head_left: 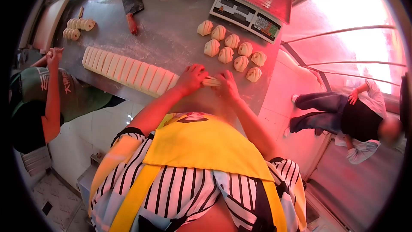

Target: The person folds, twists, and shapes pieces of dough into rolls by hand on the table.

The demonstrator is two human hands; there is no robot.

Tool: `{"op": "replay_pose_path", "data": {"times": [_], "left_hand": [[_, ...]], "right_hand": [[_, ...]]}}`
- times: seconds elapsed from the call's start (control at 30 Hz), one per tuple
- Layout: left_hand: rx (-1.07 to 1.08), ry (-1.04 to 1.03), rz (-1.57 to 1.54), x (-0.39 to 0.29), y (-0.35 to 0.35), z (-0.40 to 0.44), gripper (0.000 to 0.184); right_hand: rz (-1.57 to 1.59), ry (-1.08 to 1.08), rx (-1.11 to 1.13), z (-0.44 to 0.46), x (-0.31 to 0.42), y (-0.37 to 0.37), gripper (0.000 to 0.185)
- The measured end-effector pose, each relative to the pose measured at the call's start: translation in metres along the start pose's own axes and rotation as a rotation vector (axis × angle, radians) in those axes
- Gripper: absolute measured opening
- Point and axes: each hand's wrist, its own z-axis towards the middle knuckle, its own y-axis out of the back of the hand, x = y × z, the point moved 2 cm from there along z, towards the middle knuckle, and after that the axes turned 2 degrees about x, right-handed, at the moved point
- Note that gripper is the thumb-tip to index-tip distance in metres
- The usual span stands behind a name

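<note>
My apron [210, 146] is solid yel. w/ a small print [193, 117] in dark, red & wht near the apron's far end, details too small to tell. Yel. L strap [135, 199] & R strap [275, 206] run from the apron's top corners. Shirt [184, 191] behind the apron: wht w/ blk stripes, plus pale-blue & solid blk patches. Short L sleeve [134, 154], beside the apron, has an orange-yel. panel & blk trim; R sleeve [288, 172], apron's other side, ditto trim, orange-ish outer strip. L hand [192, 79] & R hand [227, 85], beyond the apron: bare.
</note>
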Motion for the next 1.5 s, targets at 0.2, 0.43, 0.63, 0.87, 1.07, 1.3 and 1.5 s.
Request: {"op": "replay_pose_path", "data": {"times": [0.2,0.43,0.63,0.87,1.07,1.3,1.5], "left_hand": [[0.173,0.480,-0.739,0.014,-0.002,-0.002,0.031],[0.101,0.656,-1.177,-0.016,0.003,0.012,0.029],[0.109,0.806,-1.096,-0.015,0.011,0.022,0.024],[0.456,0.905,-1.226,-0.011,0.019,0.022,0.022],[0.052,0.451,-0.655,0.001,-0.004,0.019,0.021],[0.367,0.842,-0.909,0.004,0.003,0.028,0.017],[0.232,0.292,-0.709,-0.041,0.023,0.029,0.023]], "right_hand": [[0.279,-0.249,0.089,-0.002,-0.013,0.007,0.041],[0.552,-0.456,0.255,0.007,-0.001,0.031,0.037],[0.312,-0.049,-0.110,0.007,0.020,0.040,0.037],[0.162,-0.201,0.175,0.003,0.005,0.048,0.039],[1.068,-0.590,0.180,-0.003,0.037,0.045,0.040],[0.342,-0.144,0.106,0.007,0.037,0.059,0.028],[1.203,-0.787,0.069,0.027,0.002,0.037,0.015]]}}
